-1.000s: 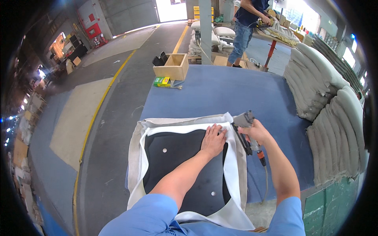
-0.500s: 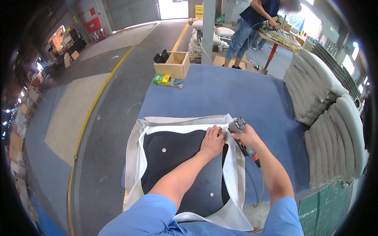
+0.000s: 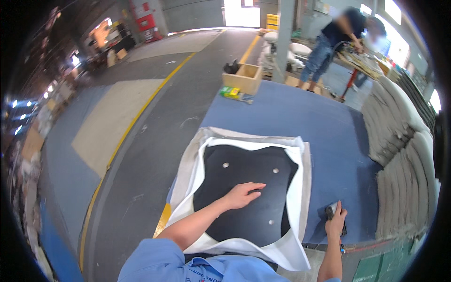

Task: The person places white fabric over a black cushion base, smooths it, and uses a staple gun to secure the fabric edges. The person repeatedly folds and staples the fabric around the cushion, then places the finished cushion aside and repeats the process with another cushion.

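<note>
A black seat panel [image 3: 249,162] with round pale holes lies on the table in front of me. Wavy white padding [image 3: 199,176] rims it, with light grey fabric [image 3: 184,181] spread outside that. Over the middle of the panel is my left hand [image 3: 242,195], fingers stretched out and nothing in them; whether it touches the surface I cannot tell. To the right of the cushion, low over the table's near right part, my right hand [image 3: 335,223] is wrapped round a grey staple gun [image 3: 330,211], partly covered by the fingers.
The table has a blue top [image 3: 286,105]. Stacked grey cushions [image 3: 399,183] stand along its right side. At its far left corner are a wooden box [image 3: 249,80] holding black items and a green-yellow carton [image 3: 229,92]. Beyond, another person [image 3: 324,51] works at a bench.
My left hand has left the panel's far right corner and come back to its middle. The right hand has carried the staple gun from that corner toward the near right. The view has shifted.
</note>
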{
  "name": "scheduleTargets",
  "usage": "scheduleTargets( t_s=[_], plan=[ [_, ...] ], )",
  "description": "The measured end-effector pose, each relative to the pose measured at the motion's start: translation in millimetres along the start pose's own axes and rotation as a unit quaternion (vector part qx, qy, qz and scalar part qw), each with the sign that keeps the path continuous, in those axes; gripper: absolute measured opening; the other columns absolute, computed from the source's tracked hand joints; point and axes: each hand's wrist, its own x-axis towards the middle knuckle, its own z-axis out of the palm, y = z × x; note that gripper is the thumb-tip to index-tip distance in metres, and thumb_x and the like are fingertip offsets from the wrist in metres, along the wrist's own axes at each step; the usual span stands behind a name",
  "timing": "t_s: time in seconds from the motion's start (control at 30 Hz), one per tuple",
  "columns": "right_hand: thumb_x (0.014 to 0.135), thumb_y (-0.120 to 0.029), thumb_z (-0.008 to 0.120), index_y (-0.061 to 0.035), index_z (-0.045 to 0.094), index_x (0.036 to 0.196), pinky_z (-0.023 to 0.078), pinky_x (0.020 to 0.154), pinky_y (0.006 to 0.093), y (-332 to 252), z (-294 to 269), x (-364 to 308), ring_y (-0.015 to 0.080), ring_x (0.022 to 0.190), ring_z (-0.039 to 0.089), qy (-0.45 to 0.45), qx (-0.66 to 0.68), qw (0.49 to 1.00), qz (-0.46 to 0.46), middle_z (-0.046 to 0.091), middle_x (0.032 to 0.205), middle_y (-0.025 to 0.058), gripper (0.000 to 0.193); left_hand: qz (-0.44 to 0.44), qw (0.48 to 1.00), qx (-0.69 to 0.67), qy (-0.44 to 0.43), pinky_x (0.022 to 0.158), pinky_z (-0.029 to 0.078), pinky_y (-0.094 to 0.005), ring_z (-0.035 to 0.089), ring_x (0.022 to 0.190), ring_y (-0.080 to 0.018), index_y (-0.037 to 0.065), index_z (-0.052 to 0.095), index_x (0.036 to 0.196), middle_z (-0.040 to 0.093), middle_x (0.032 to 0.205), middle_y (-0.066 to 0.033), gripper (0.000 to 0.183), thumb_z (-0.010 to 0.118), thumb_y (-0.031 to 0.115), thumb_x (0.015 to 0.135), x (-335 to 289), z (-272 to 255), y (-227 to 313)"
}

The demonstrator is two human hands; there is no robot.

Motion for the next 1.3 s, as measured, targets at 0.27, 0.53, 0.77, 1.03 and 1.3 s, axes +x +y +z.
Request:
scheduleTargets(
  t_s=[0.27, 0.53, 0.77, 1.03, 1.3],
  plan=[
    [0.085, 0.0, 0.073, -0.0121, 0.043, 0.159, 0.044, 0.113, 0.055, -36, -21, -25, 0.0466, 0.143, 0.045, 0.039, -0.028, 0.992, -0.113, 0.042, 0.156, 0.0237, 0.081, -0.171, 0.801, -0.008, 0.573, 0.094, 0.053, -0.0327, 0.066, 0.101, -0.0154, 0.008, 0.065, 0.141, 0.072, 0.115, -0.007, 0.037, 0.065, 0.013, 0.104, -225, -139, -77],
    [0.08, -0.008, 0.083, -0.0098, 0.061, 0.143, 0.042, 0.114, 0.0501, -218, -35, -169, 0.0387, 0.135, 0.054, -0.142, 0.171, 0.825, -0.52, 0.055, 0.148, 0.018, 0.067, -0.368, 0.798, -0.265, 0.397, 0.105, 0.048, -0.0406, 0.062, 0.123, -0.0257, 0.007, 0.047, 0.159, 0.064, 0.139, -0.0156, 0.076, 0.079, 0.034, 0.095, -304, -101, -148],
    [0.075, -0.02, 0.087, -0.0143, 0.047, 0.156, 0.028, 0.117, 0.0729, -280, 16, -257, 0.0479, 0.154, 0.029, -0.257, 0.026, 0.746, -0.614, 0.039, 0.158, 0.0251, 0.09, -0.364, 0.84, -0.276, 0.294, 0.1, 0.049, -0.0373, 0.066, 0.113, -0.0199, 0.003, 0.069, 0.133, 0.073, 0.123, -0.0097, 0.047, 0.079, 0.026, 0.094, -311, -94, -146],
    [0.068, -0.003, 0.076, -0.0165, 0.054, 0.151, 0.032, 0.114, 0.0734, -298, 70, -260, 0.0471, 0.153, 0.032, -0.114, 0.046, 0.76, -0.639, 0.041, 0.158, 0.0237, 0.087, -0.305, 0.794, -0.352, 0.391, 0.091, 0.055, -0.038, 0.069, 0.108, -0.0216, 0.002, 0.068, 0.136, 0.074, 0.122, -0.0111, 0.047, 0.077, 0.026, 0.096, -325, -75, -130],
    [0.065, -0.017, 0.09, -0.0243, 0.046, 0.158, 0.028, 0.116, 0.0768, -308, 70, -255, 0.0511, 0.155, 0.025, -0.139, -0.044, 0.777, -0.613, 0.03, 0.166, 0.0269, 0.104, -0.383, 0.8, -0.296, 0.355, 0.081, 0.058, -0.0351, 0.072, 0.096, -0.0177, -0.007, 0.067, 0.133, 0.076, 0.111, -0.0133, 0.049, 0.073, 0.03, 0.101, -330, -51, -77]
  ],
)
